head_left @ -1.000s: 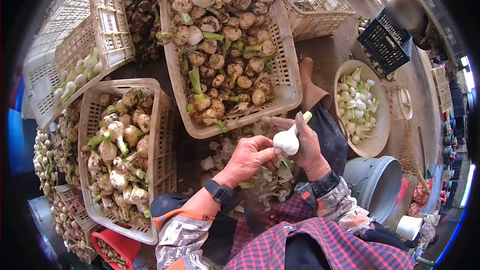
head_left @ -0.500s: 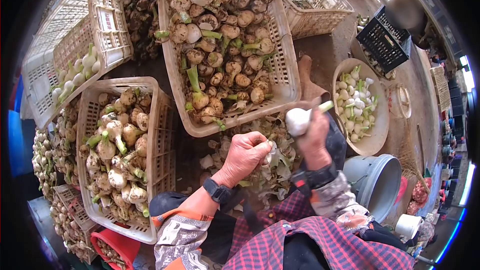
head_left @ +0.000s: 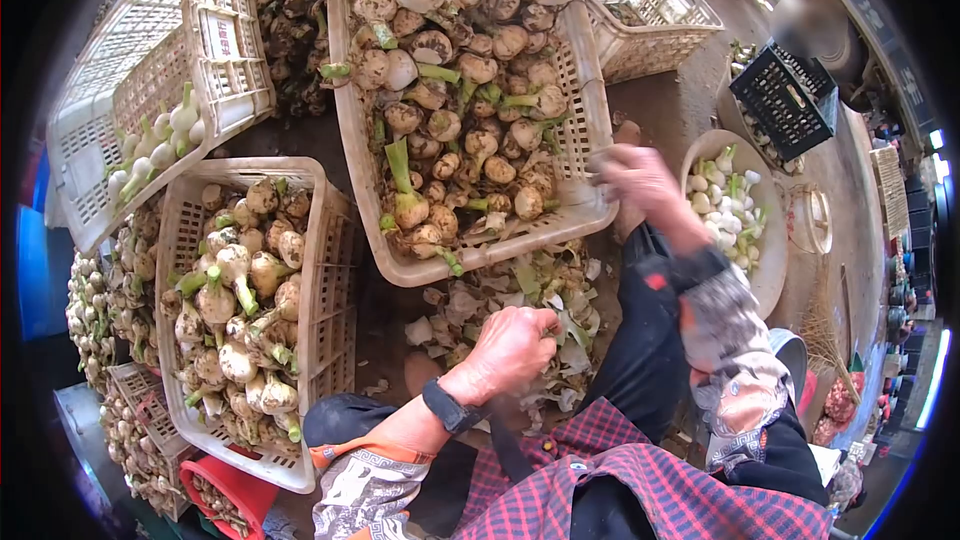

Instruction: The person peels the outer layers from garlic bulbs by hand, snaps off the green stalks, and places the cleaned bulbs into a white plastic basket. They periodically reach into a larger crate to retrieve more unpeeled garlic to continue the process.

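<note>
My left hand (head_left: pixel 508 352) is closed over the heap of peeled skins (head_left: pixel 570 315); whatever its fingers hold, if anything, is hidden. Blurred by motion, my right hand (head_left: pixel 650 190) is beside the right edge of the large crate (head_left: pixel 470 265), which holds dirty garlic bulbs (head_left: pixel 480 145) with cut green stems. No bulb can be made out in the right hand. Right of it, the round basin (head_left: pixel 768 275) contains peeled white bulbs (head_left: pixel 735 205).
A second crate (head_left: pixel 315 290) of unpeeled bulbs stands at left, below a tilted crate (head_left: pixel 225 60) with white bulbs. Another crate (head_left: pixel 660 40) is behind. A black crate (head_left: pixel 785 100) lies at upper right; a red bucket (head_left: pixel 230 485) sits at lower left.
My right hand has moved up and right, and the white bulb it held no longer shows in it. My left hand is slightly lower and still closed. The view has shifted a little.
</note>
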Demonstrator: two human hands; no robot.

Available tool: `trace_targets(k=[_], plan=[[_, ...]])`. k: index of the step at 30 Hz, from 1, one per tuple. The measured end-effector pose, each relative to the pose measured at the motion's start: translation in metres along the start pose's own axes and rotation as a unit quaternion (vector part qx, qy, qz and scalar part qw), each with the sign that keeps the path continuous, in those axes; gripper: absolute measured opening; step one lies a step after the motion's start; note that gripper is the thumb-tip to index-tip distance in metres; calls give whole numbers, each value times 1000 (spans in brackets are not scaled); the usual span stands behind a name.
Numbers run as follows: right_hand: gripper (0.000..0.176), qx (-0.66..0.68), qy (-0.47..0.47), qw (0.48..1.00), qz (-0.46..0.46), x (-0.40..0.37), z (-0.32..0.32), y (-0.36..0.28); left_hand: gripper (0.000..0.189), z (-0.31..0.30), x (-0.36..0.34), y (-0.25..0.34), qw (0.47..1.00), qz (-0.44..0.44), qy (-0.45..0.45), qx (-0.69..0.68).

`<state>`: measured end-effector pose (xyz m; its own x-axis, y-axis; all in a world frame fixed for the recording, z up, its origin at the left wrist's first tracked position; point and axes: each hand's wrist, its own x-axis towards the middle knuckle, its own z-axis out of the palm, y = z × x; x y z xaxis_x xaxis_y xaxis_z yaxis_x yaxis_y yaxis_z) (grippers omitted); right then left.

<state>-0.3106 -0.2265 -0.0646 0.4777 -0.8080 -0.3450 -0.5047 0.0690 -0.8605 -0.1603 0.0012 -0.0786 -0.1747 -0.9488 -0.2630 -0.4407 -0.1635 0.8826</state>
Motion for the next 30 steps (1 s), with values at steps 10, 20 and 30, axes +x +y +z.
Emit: trace_targets(k=[10, 20, 30], plan=[[52, -49, -67, 987, 140, 106, 80, 83, 12, -10, 1, -12, 996, 12, 6, -90], [52, 125, -80, 981, -125, -49, 89, -35, 24, -37, 25, -18, 756, -35, 299, -581], [68, -234, 92, 876, -411, -106, 140, -27, 12, -39, 10, -18, 773, -50, 262, -576]])
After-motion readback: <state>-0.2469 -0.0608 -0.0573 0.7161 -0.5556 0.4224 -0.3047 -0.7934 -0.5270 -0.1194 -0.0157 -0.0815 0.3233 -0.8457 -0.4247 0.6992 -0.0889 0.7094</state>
